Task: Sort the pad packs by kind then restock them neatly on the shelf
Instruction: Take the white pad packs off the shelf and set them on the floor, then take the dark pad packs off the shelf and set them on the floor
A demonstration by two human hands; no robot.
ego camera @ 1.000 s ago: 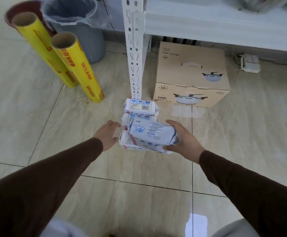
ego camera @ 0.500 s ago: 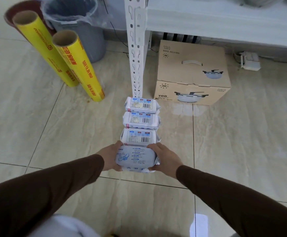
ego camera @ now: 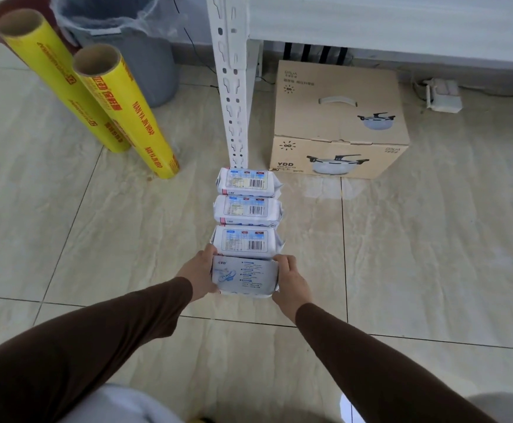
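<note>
Four pad packs lie in a row on the floor, running out from the foot of the white shelf post (ego camera: 236, 96); the nearest pack (ego camera: 244, 277), the one farthest from the post, sits touching the third pack (ego camera: 246, 243). The left hand (ego camera: 198, 274) and right hand (ego camera: 290, 280) grasp its two short ends, fingers curled round them. The wrapper looks like thin, glossy film over soft padding, so the pack is probably light, squashy and a little slippery; taking it by the ends or across the broad face, with gentle pressure, should keep it from crumpling or sliding. The floor (ego camera: 432, 239) is smooth, pale tile with a sheen. Left of the post stand two yellow wrap rolls (ego camera: 120, 111) and a grey bin (ego camera: 139, 56); right of it sits a cardboard cooker box (ego camera: 337, 117), under the shelf board (ego camera: 386, 22).
</note>
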